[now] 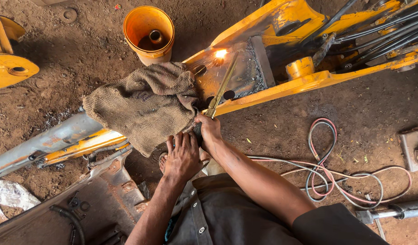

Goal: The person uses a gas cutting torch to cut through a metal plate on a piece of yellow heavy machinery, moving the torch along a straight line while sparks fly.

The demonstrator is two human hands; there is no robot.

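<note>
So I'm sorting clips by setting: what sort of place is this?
Probably an open-air heavy-machinery repair yard: a yellow machine arm lies on a dirt floor, the right hand holds a cutting torch throwing sparks, and gas hoses trail nearby.

Right hand (209,130) fisted, arm outstretched — left hand (182,156) flat, fingers spread.

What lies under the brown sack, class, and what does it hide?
The brown sack is draped over the yellow machine arm, beside the spot where the torch burns. The arm shows at both ends; the stretch beneath the cloth is covered, so its surface cannot be seen.
</note>
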